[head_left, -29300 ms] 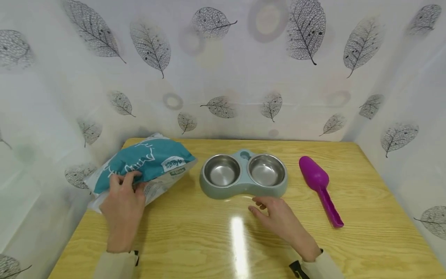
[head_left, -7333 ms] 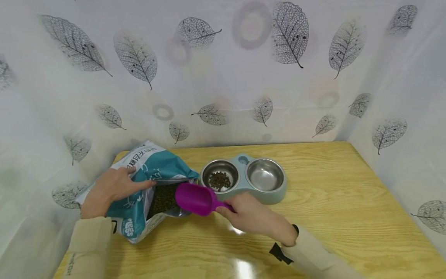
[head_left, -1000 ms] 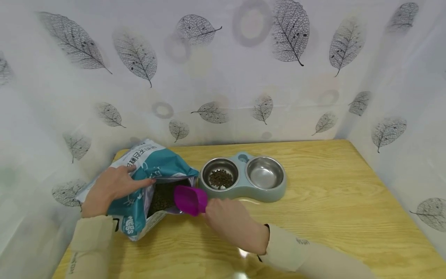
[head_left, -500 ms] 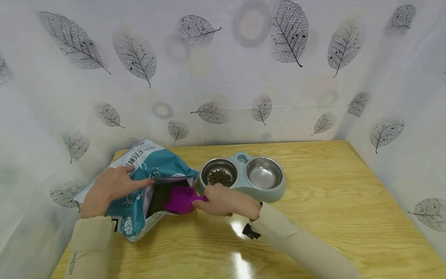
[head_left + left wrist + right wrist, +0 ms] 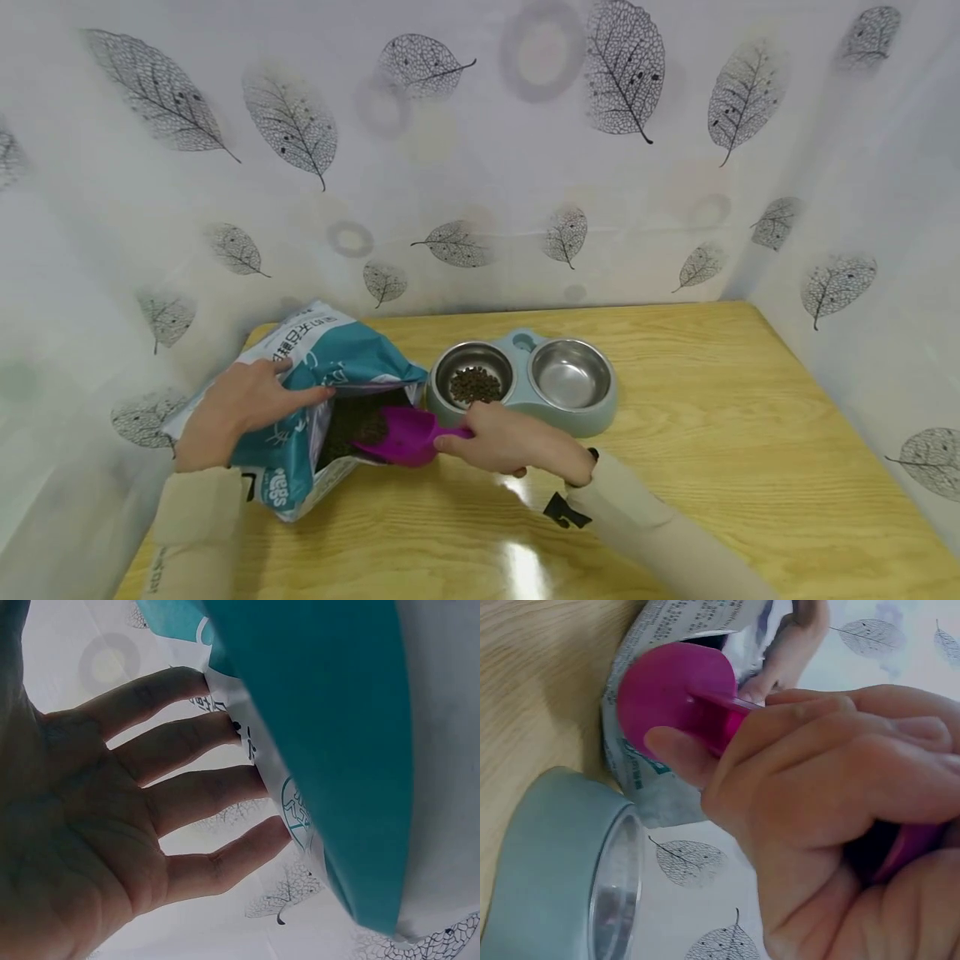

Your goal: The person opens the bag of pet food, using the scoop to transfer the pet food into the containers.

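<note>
In the head view, a teal and white pet food bag (image 5: 360,350) lies at the left with its mouth gaping to the right. My left hand (image 5: 240,408) holds its upper side, thumb at the mouth's edge; the left wrist view shows spread fingers (image 5: 210,795) meeting the bag's outer face. Inside is dark kibble (image 5: 341,429). My right hand (image 5: 510,437) grips the handle of a purple scoop (image 5: 412,437), whose blade sits in the bag's mouth with some kibble at its front. Seen from the right wrist, the scoop (image 5: 656,694) turns its rounded back to the camera.
A pale blue double bowl stand (image 5: 525,400) stands just right of the bag. Some kibble (image 5: 474,385) lies in its left steel bowl; the right steel bowl (image 5: 572,375) shows bare metal. A leaf-patterned curtain (image 5: 480,167) surrounds the wooden table (image 5: 712,458).
From pointing into the bag, the scoop has gone deeper into the kibble, then drawn slightly back to the right with kibble on it. My left hand and the bag have stayed put.
</note>
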A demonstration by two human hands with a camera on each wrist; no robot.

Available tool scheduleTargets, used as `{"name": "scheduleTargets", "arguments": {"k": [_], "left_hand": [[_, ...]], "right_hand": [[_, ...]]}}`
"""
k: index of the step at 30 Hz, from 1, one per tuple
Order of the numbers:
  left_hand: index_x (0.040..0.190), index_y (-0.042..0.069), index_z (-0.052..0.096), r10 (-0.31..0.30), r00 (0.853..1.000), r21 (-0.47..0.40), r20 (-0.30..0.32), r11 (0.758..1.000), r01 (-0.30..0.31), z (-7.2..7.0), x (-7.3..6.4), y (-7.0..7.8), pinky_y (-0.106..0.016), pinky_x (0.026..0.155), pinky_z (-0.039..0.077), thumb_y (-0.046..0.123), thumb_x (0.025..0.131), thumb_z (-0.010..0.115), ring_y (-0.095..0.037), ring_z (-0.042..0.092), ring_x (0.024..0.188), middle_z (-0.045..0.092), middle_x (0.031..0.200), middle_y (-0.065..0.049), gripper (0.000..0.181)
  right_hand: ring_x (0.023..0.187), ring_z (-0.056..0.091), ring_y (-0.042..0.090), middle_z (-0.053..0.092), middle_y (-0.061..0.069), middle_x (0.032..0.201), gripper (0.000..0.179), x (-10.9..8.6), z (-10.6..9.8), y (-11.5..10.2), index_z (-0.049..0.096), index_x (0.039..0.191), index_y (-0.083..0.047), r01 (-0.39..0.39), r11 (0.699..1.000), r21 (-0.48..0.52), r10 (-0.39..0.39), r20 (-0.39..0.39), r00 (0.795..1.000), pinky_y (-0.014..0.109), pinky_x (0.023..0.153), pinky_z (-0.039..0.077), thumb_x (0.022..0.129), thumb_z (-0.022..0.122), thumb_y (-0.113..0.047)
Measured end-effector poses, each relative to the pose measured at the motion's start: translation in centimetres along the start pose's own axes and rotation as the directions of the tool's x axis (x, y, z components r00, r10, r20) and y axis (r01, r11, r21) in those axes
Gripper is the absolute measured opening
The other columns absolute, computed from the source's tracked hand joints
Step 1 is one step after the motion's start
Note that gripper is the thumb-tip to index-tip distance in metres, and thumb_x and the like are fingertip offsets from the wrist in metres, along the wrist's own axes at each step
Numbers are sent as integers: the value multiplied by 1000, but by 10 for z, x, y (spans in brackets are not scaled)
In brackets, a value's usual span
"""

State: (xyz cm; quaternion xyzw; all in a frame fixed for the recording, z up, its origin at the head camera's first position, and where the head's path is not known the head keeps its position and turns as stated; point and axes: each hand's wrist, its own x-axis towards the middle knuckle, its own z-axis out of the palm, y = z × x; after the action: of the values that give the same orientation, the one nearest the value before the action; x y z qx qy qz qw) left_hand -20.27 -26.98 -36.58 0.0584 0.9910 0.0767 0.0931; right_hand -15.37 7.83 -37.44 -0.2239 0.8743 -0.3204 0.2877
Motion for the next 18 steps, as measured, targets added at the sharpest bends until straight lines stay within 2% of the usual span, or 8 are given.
{"name": "scheduleTargets", "arguments": {"k": [4, 8, 14, 18], "left_hand": [[146, -11, 48, 6, 1000, -3, 2, 1000, -6, 0, 0, 1, -48, 68, 53, 81, 86, 54, -39, 68, 83, 57, 131, -42, 110], [146, -10, 48, 2, 1000, -5, 3, 1000, -2, 1, -1, 2, -49, 70, 53, 81, 86, 55, -37, 68, 82, 60, 128, -41, 109], [146, -11, 48, 5, 1000, -1, 6, 1000, -5, 0, 0, 1, -48, 68, 53, 81, 86, 55, -37, 67, 78, 64, 120, -40, 109], [146, -11, 48, 3, 1000, 6, 1, 1000, -3, 0, 0, 1, -47, 66, 53, 81, 86, 55, -39, 68, 79, 61, 126, -41, 110]], "right_hand": [[31, 39, 10, 38, -8, 44, 54, -4, -2, 1, 42, 57, -23, -32, 999, 21, 32, 6, 999, 23, 37, 34, 103, 56, -48], [32, 39, 10, 36, -9, 45, 54, -7, -2, 7, 42, 57, -24, -22, 999, 32, 22, -1, 1000, 23, 37, 34, 102, 56, -50], [30, 38, 8, 36, -10, 45, 54, -16, 0, 20, 44, 57, -24, 20, 999, 49, -19, -26, 999, 23, 36, 32, 102, 57, -51], [31, 39, 6, 40, -10, 46, 52, -18, 2, 29, 47, 59, -23, 81, 995, 61, -78, -47, 996, 21, 36, 32, 102, 58, -49]]}}
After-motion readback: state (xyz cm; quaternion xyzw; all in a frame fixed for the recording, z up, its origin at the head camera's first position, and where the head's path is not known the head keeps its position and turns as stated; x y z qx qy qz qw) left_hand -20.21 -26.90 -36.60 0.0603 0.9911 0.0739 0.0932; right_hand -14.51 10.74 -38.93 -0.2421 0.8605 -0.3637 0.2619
